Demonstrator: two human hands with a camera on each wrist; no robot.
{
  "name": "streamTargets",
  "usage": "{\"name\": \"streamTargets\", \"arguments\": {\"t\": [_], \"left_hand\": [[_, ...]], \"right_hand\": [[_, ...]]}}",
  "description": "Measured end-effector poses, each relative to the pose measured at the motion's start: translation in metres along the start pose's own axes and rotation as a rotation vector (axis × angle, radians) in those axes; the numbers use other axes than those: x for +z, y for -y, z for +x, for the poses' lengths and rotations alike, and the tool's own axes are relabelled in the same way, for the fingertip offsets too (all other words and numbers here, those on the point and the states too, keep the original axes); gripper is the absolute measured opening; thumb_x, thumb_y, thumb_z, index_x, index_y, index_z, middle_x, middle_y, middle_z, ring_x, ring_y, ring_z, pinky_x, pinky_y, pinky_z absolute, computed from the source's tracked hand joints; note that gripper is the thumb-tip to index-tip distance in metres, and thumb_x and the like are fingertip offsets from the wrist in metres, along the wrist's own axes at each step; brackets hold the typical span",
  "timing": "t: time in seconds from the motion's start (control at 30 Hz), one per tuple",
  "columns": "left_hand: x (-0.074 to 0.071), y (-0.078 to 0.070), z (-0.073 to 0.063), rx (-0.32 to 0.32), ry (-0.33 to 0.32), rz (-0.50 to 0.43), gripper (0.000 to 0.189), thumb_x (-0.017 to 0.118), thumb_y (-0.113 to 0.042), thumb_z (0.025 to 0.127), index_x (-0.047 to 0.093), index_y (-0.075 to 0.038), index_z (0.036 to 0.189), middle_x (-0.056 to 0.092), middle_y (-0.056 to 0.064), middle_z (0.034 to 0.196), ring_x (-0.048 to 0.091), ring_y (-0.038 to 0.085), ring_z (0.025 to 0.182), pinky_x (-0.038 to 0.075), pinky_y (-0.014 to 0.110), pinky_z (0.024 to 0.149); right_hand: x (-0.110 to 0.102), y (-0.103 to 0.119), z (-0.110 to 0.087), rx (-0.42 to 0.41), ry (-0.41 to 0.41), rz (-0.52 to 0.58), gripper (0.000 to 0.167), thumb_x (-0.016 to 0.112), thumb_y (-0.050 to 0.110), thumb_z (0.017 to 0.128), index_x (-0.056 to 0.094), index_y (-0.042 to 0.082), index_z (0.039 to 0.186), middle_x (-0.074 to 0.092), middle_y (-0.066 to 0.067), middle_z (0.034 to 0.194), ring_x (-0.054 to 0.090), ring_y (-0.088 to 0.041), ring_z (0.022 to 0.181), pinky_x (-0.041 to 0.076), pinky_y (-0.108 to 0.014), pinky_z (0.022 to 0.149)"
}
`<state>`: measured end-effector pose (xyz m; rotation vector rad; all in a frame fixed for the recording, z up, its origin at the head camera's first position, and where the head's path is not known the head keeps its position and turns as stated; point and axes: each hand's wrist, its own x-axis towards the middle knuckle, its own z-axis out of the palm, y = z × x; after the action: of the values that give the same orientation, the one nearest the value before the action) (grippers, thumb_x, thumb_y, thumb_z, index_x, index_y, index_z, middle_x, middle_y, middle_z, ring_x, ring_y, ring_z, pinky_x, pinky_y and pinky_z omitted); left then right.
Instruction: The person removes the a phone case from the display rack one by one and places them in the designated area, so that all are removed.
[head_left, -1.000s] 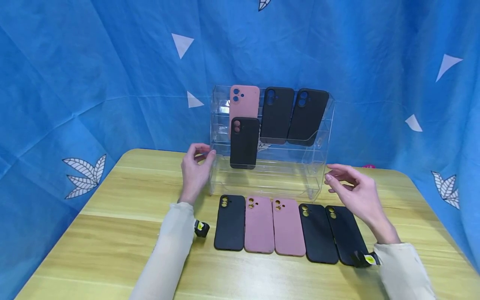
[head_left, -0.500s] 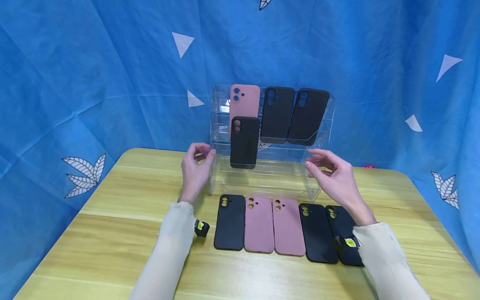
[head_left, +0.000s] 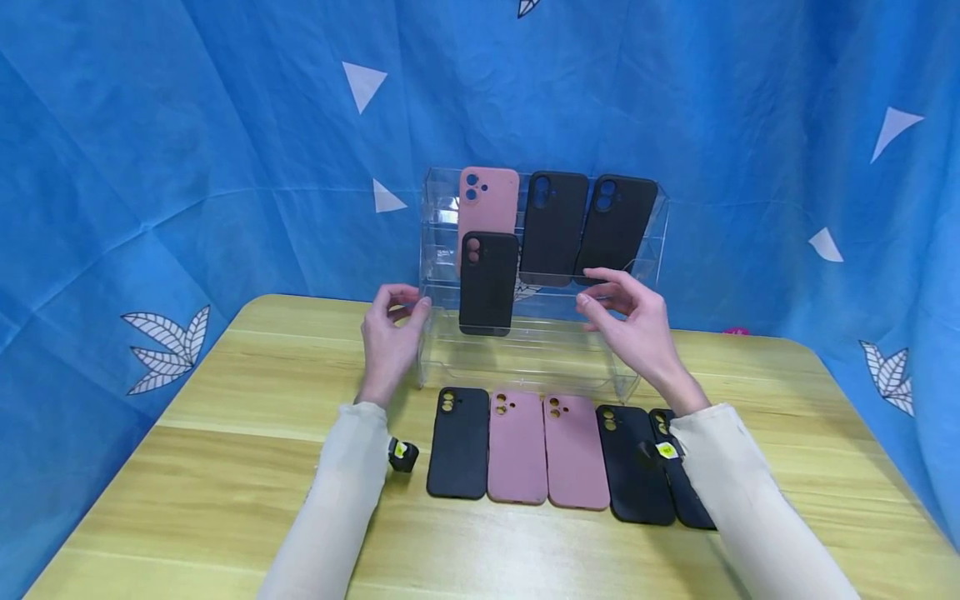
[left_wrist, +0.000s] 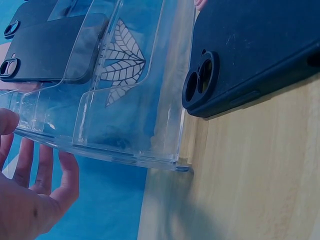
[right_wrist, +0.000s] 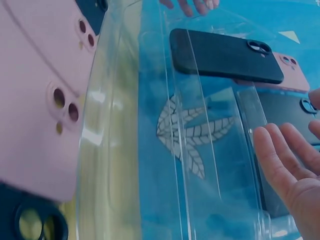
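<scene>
One black case (head_left: 618,217), two o'clock, hides its foot behind the right hand (head_left: 626,321), fingers parted; left hand (head_left: 392,337) holds the clear stand (head_left: 555,367).

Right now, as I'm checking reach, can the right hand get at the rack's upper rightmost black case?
Probably yes: the right hand looks empty and near the rightmost black case, whose top stands free, though a clear lip crosses its bottom.

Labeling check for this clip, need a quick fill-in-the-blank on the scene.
1. The clear stand holds ____ phone cases in total.
2. The pink case on the stand is partly hidden by a ____ case.
3. Of the five cases lying on the table, ____ are pink.
4. The right hand holds ____.

Missing words: four; black; two; nothing.
</scene>
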<state>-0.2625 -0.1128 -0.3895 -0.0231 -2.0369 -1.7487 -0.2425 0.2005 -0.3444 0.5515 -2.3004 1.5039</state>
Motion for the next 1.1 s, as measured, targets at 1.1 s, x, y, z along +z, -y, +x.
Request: {"name": "streamTargets", "arguments": {"t": [1.1], "left_hand": [[0.000,0.000,0.000,0.006,0.002,-0.008,0.020,0.071,-0.011,0.095,0.064,-0.002,0.112,0.065,0.016,0.111,0.063,0.028,0.106,0.055,0.041,0.101]], "right_hand": [[0.055,0.011,0.050,0.141,0.031,0.104,0.052,0.072,0.016,0.096,0.055,0.020,0.145,0.071,-0.019,0.110,0.074,-0.038,0.099,0.065,-0.033,0.072]]}}
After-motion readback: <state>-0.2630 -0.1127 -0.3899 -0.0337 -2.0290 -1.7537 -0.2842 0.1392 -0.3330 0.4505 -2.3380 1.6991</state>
